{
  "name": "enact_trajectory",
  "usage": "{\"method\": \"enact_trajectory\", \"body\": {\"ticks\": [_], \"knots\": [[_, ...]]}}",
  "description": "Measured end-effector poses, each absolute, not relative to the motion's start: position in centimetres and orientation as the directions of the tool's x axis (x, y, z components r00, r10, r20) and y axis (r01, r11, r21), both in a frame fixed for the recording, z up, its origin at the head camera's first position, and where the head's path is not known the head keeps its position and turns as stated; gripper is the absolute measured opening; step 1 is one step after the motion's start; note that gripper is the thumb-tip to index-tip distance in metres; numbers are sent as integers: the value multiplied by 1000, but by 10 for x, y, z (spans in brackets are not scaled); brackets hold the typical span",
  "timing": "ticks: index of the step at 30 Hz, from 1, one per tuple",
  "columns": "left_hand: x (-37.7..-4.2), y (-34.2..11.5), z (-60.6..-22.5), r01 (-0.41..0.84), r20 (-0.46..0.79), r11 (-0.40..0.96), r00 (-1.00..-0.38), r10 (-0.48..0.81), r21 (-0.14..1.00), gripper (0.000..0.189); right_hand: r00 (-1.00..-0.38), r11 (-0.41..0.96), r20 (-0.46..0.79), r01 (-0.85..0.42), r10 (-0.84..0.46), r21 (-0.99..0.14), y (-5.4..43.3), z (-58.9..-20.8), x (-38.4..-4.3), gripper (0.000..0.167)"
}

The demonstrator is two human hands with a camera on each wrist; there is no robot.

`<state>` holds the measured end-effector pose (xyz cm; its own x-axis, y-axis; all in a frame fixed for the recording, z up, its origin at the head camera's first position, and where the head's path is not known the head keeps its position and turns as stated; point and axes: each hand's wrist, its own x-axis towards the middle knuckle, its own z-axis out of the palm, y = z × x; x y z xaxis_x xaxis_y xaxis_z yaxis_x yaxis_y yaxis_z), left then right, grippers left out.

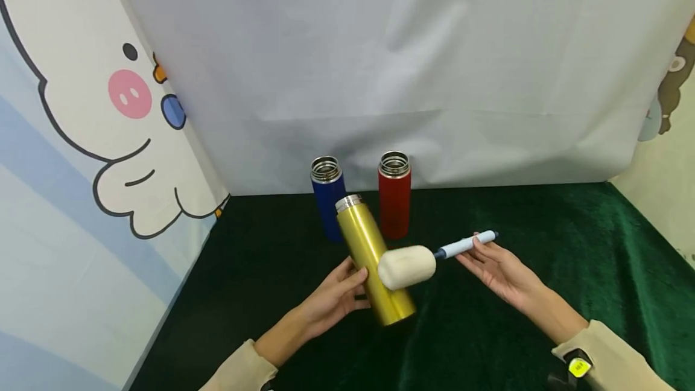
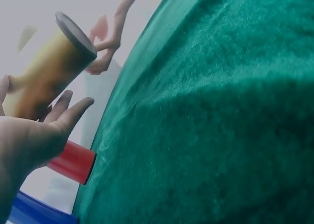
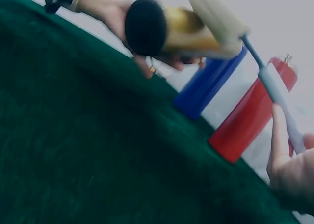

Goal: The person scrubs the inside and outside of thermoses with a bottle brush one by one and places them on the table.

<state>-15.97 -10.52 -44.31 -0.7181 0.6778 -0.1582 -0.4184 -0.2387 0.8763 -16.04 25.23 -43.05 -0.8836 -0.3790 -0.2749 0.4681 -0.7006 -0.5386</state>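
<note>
My left hand [image 1: 338, 299] grips a yellow thermos bottle [image 1: 365, 245] around its lower half, tilted with its steel mouth up and to the left. In the left wrist view the thermos [image 2: 51, 62] shows its dark base. My right hand [image 1: 505, 273] holds a bottle brush by its light blue handle [image 1: 469, 244], between thumb and fingers. The brush's thick white sponge head [image 1: 407, 267] points left and overlaps the thermos body in the head view. In the right wrist view the sponge head [image 3: 218, 13] lies across the thermos [image 3: 189, 35] near its mouth end.
Behind the hands a blue thermos [image 1: 328, 198] and a red thermos [image 1: 394, 198] stand upright, lidless, their steel mouths showing. Dark green velvet cloth [image 1: 543, 228] covers the table. A white curtain [image 1: 434, 77] hangs along the back edge, with a cartoon-printed sheet [image 1: 70, 198] at the left.
</note>
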Motion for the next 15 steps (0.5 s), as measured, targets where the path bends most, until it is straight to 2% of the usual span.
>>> {"method": "enact_trajectory", "body": {"ticks": [5, 10, 15], "knots": [[-161, -107, -445, -395, -150, -253, -750, 645, 883, 60, -873, -561, -293, 477, -390, -676, 260, -443, -156, 51], [-160, -107, -444, -372, -131, -237, -738, 662, 898, 62, -884, -466, -269, 436, -382, -770, 255, -444, -162, 62], [-157, -103, -444, -365, -128, -217, -721, 681, 906, 63, -907, -534, -216, 391, -361, -750, 244, -435, -174, 36]]}}
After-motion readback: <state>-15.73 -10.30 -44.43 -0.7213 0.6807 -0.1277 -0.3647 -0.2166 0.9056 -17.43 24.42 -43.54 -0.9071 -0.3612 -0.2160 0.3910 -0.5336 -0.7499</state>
